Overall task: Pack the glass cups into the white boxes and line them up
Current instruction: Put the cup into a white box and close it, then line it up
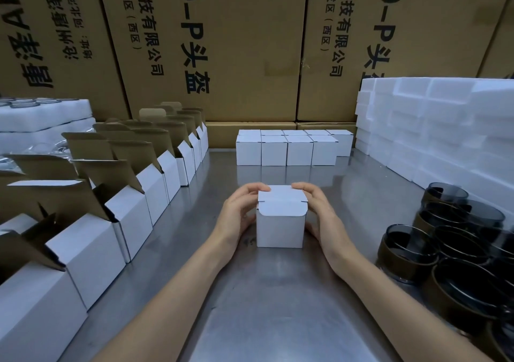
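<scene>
A small white box (280,226) stands on the steel table (278,306) in front of me. Its lid is folded down and the tuck flap hangs over the front face. My left hand (240,215) grips its left side, fingertips curled over the lid's far edge. My right hand (319,211) grips the right side the same way. What the box holds is hidden. Several dark smoked glass cups (442,244) stand at the right. Closed white boxes (286,148) sit in rows at the back of the table.
A row of open white boxes (133,194) with raised brown flaps runs along the left. White foam blocks (434,130) are stacked at the back right, foam trays (41,116) at the far left. Large printed cardboard cartons (250,41) wall off the back.
</scene>
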{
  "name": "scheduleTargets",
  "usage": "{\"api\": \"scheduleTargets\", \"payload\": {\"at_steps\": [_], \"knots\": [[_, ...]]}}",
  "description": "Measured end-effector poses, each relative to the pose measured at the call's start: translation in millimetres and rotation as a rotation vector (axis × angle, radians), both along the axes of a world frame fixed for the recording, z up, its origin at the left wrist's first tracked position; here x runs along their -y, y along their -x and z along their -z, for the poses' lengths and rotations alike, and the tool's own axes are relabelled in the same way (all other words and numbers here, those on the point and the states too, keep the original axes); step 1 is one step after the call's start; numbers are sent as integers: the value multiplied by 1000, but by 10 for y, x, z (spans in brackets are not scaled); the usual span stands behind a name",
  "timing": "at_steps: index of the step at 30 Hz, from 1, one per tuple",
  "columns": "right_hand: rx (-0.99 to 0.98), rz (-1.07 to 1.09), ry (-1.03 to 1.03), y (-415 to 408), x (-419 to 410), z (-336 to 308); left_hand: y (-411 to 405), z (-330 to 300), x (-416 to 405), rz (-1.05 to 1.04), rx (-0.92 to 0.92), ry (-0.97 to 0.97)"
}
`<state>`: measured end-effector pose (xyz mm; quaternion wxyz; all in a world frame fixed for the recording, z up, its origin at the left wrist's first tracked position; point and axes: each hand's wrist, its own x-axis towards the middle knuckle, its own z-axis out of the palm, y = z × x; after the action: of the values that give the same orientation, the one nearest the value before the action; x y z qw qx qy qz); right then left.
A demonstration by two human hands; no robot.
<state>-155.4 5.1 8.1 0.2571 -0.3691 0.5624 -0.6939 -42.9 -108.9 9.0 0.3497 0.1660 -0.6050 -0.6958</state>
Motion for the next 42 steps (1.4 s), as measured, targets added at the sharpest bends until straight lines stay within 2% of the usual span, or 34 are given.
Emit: {"api": "scheduleTargets", "payload": {"at_steps": [3,9,15,19,22,24,28,30,33,37,42], "knots": [[-45,-15,-1,-17,-4,21,-19,6,-46,19,-5,37],[-162,-16,-1,-43,-6,32,2,11,-144,-73,29,290],[-150,27,22,-51,-7,14,1,17,-130,-145,27,292],[-100,-18,31,-24,3,30,5,43,-109,-66,50,296],[-163,-20,-21,-42,49,52,33,50,-107,6,102,321],[-282,71,-34,-92,66,68,48,55,-91,18,155,341],[-872,393,-66,-186,9,96,21,47,-82,40,190,272],[-1013,473,-104,-232,4,95,17,45,-87,21,190,214],[-1031,554,-169,-277,94,110,36,16,-95,-8,229,207],[-963,652,-335,-126,312,196,120,20,41,-51,188,152],[-608,855,-458,426,667,182,356,50,395,-152,225,186]]}}
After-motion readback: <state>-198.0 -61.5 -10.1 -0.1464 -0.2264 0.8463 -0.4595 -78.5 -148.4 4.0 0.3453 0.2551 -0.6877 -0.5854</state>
